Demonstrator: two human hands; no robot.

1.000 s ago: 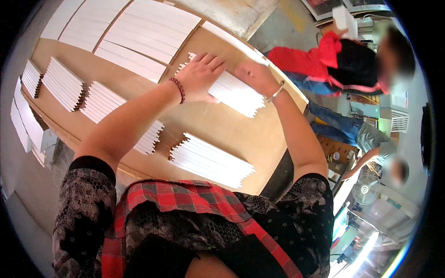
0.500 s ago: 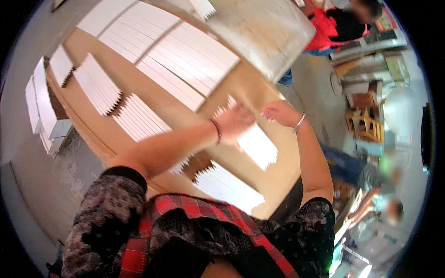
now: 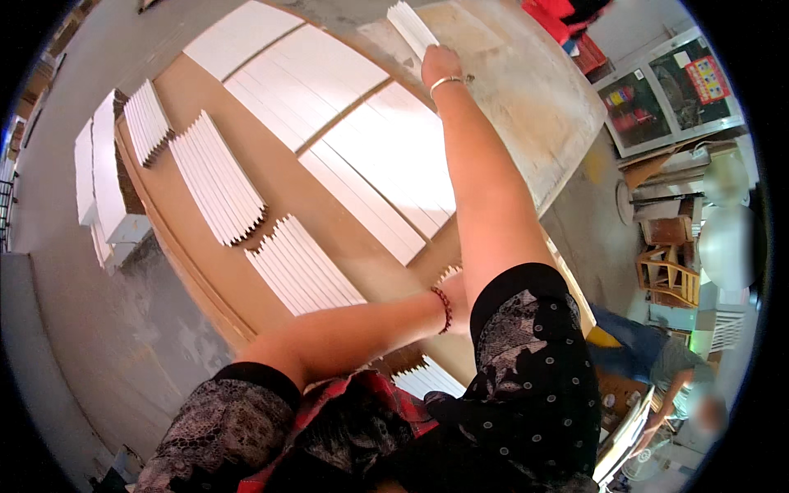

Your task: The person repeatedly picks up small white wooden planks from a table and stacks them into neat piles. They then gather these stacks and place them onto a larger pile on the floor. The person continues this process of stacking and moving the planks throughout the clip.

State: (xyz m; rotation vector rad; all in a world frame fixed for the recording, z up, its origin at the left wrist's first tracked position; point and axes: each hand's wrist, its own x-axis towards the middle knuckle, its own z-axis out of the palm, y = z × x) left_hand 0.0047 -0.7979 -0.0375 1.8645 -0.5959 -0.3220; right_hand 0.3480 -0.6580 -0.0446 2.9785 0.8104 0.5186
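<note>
At the upper centre of the frame, a bundle of white strips (image 3: 411,29) is seen over the pale bench (image 3: 514,107). It is judged light and stiff (the strips may slide apart), best held across both long sides. The right hand (image 3: 441,67) is curled at its near end; whether it grips cannot be told. The left hand (image 3: 458,297) is mostly hidden, its opening unclear.

White strips (image 3: 218,177) stacked on a worktable (image 3: 263,164) and, faintly, probably a fan (image 3: 643,462) mark a workshop.
</note>
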